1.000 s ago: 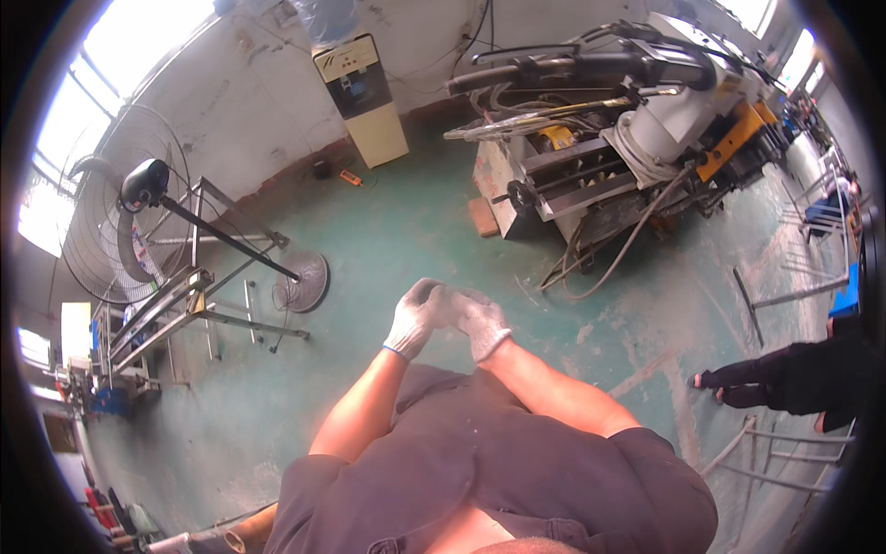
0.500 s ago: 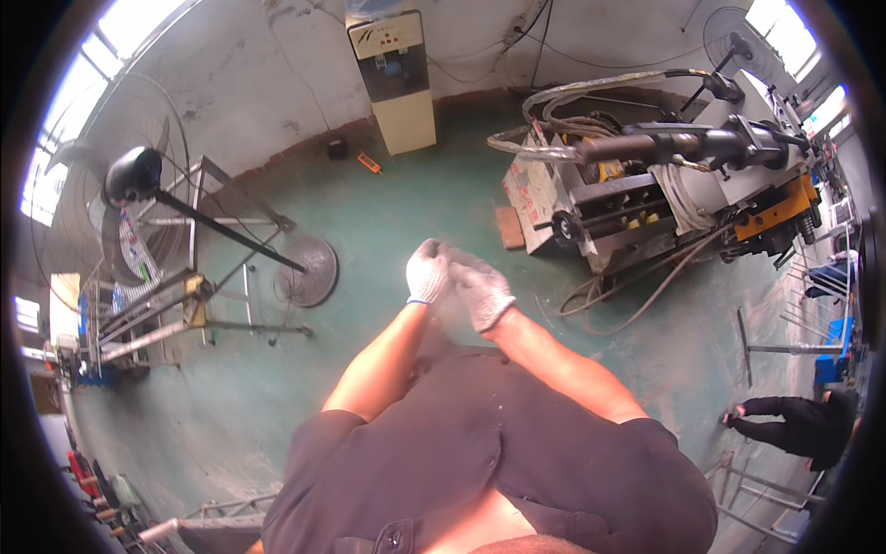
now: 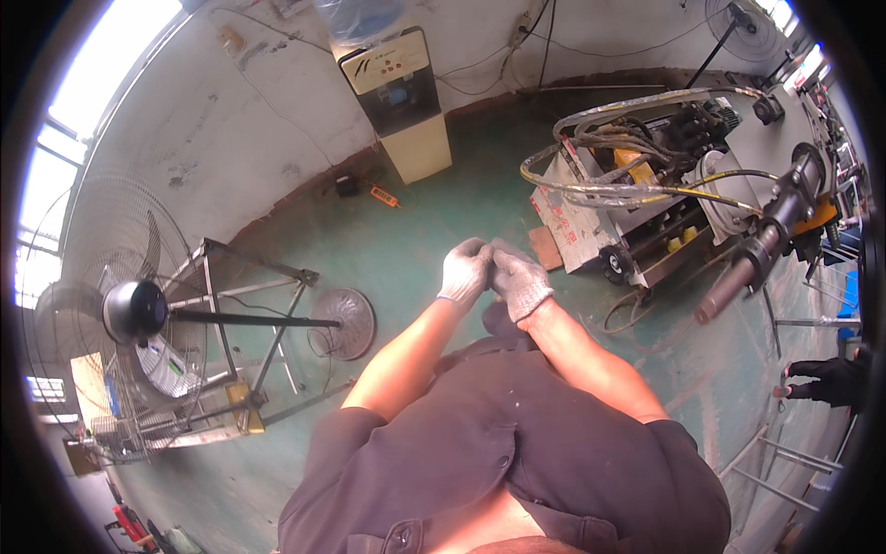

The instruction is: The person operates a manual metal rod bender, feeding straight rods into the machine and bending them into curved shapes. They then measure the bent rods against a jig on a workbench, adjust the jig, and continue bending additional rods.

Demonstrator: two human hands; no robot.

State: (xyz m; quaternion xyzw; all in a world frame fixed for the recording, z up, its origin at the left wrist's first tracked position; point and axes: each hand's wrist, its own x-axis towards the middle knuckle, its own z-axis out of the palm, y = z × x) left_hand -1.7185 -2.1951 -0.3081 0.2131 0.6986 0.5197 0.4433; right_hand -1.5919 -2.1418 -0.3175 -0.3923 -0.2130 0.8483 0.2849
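My left hand (image 3: 466, 270) and my right hand (image 3: 521, 280), both in pale knitted work gloves, meet in front of my body at about waist height. Their fingertips touch, and the fingers of each are curled inward and pressed together. Whatever lies between them, if anything, is hidden by the gloves. The left cuff has a blue edge. Below the hands shows the green floor (image 3: 434, 249), with one dark shoe (image 3: 499, 320) just behind them.
A water dispenser (image 3: 415, 152) stands by the far wall, near an orange object (image 3: 384, 197) on the floor. To the left are a round-based pedestal fan (image 3: 346, 323) and a metal frame (image 3: 211, 286). On the right, a machine with hoses (image 3: 637, 235); beyond it a dark-clothed person (image 3: 824, 382).
My view has turned and moved forward, so the fan, dispenser and machine have shifted in the picture. My gloved hands stay together, with the right fingers now more curled.
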